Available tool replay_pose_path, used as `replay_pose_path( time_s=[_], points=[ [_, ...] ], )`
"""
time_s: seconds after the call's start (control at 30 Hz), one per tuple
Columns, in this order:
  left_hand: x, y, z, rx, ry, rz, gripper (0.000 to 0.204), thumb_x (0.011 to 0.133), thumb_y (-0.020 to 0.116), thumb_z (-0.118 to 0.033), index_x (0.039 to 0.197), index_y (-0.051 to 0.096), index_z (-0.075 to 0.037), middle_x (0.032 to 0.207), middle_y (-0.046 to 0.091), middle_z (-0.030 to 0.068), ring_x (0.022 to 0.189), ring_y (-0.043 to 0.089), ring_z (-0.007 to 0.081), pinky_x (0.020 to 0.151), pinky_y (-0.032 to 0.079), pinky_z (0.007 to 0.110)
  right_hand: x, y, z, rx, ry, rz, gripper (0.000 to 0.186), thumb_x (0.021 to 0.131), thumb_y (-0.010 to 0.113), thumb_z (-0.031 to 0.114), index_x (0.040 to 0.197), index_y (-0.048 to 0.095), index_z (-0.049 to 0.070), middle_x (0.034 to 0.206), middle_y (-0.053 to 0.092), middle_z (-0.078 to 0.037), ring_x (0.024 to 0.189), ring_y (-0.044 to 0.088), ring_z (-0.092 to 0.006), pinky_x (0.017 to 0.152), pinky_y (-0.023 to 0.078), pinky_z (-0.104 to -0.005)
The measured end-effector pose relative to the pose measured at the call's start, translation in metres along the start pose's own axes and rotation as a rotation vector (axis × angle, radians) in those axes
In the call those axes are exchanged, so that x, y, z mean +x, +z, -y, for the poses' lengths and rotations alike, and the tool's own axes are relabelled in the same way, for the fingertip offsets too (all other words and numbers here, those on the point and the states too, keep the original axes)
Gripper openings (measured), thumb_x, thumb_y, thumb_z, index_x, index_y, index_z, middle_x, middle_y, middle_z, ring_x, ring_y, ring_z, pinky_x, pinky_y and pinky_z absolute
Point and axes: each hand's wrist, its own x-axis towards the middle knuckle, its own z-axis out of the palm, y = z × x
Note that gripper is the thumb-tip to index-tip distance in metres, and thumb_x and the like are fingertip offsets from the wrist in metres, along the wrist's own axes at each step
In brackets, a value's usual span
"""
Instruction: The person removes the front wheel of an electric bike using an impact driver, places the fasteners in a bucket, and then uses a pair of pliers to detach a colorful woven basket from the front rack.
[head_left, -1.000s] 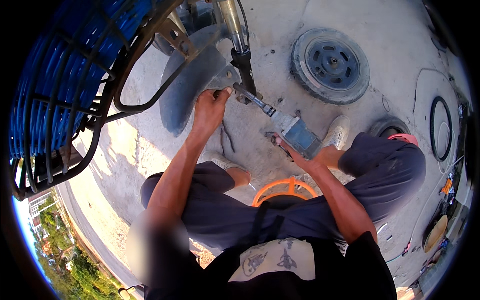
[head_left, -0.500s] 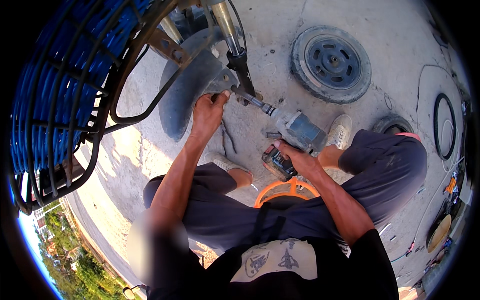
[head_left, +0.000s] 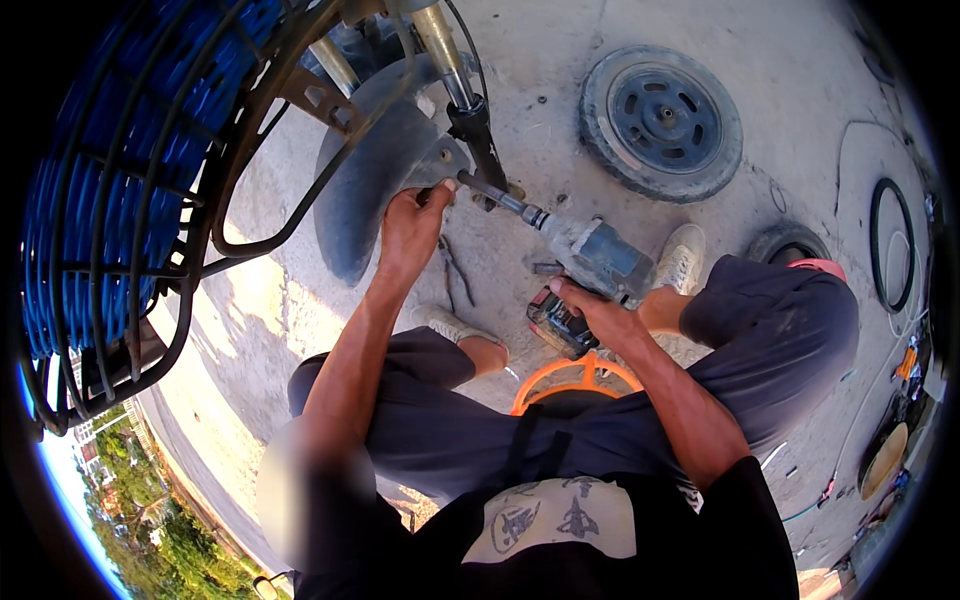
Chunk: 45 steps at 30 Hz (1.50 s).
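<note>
Head view: at two o'clock I see the right hand [head_left: 612, 324] gripping a grey-and-blue cordless impact wrench [head_left: 606, 254]; at half past ten the left hand [head_left: 410, 232] pinches the edge of a curved grey plastic fender [head_left: 358, 205]. If the long dark metal socket [head_left: 488, 191] slips sideways, I judge it could nip those fingertips. Toward half past nine, a black wire basket [head_left: 186, 318] holds, or is lined with, blue strands [head_left: 85, 250].

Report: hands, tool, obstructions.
Left grip at fender edge. Right grip on power wrench, its tip near left grip. Fork leg close, possibly crowding tip.
</note>
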Motion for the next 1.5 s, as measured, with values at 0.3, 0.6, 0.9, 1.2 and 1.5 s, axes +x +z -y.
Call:
replay_pose_path(
  time_s=[0.3, 0.6, 0.9, 1.2, 1.5],
  points=[
    [0.003, 0.002, 0.004, -0.078, 0.019, -0.013, 0.046, 0.093, 0.065, -0.038, 0.092, 0.069, 0.008, 0.082, 0.07, 0.0126, 0.079, 0.063, 0.0182, 0.079, 0.048, 0.033, 0.006, -0.02, -0.026, -0.172, -0.223, -0.091, 0.017, 0.09, 0.071, 0.016, 0.103, 0.069, 0.004, 0.094, 0.069, -0.004, 0.088, 0.062, -0.0136, 0.08, 0.049, -0.0293],
    [-0.005, -0.007, 0.003, 0.077, 0.069, -0.021, 0.042, 0.093, 0.065, -0.032, 0.091, 0.068, 0.01, 0.08, 0.07, 0.0199, 0.075, 0.065, 0.0242, 0.074, 0.049, 0.038, 0.025, -0.042, -0.041, -0.403, -0.16, -0.349, 0.047, 0.082, 0.076, 0.026, 0.121, 0.062, 0.004, 0.099, 0.071, -0.015, 0.092, 0.068, -0.0302, 0.083, 0.051, -0.0431],
    [-0.032, -0.016, -0.007, 0.602, 0.541, -0.147, 0.039, 0.093, 0.066, -0.031, 0.095, 0.066, 0.008, 0.078, 0.066, 0.0189, 0.073, 0.063, 0.0324, 0.071, 0.048, 0.041, 0.055, -0.035, -0.08, -0.764, 0.046, -0.302, 0.056, 0.081, 0.067, 0.014, 0.129, 0.047, -0.004, 0.116, 0.06, -0.031, 0.107, 0.06, -0.0471, 0.092, 0.048, -0.0517],
    [-0.036, -0.032, -0.005, 0.524, 0.228, -0.004, 0.036, 0.092, 0.066, -0.03, 0.093, 0.067, 0.007, 0.078, 0.066, 0.0228, 0.072, 0.063, 0.0379, 0.071, 0.05, 0.042, 0.07, -0.024, -0.101, -0.958, 0.109, -0.293, 0.06, 0.081, 0.07, 0.015, 0.132, 0.044, -0.003, 0.114, 0.06, -0.029, 0.104, 0.061, -0.0465, 0.089, 0.049, -0.0514],
    [-0.051, -0.059, 0.033, 0.717, 0.458, 0.0, 0.031, 0.087, 0.069, -0.017, 0.11, 0.065, 0.003, 0.103, 0.065, 0.025, 0.094, 0.063, 0.0419, 0.083, 0.047, 0.048, 0.074, -0.032, -0.057, -0.587, 0.096, -0.381, 0.046, 0.08, 0.067, 0.017, 0.121, 0.056, 0.001, 0.111, 0.065, -0.028, 0.109, 0.06, -0.0453, 0.091, 0.047, -0.0475]
  ],
)
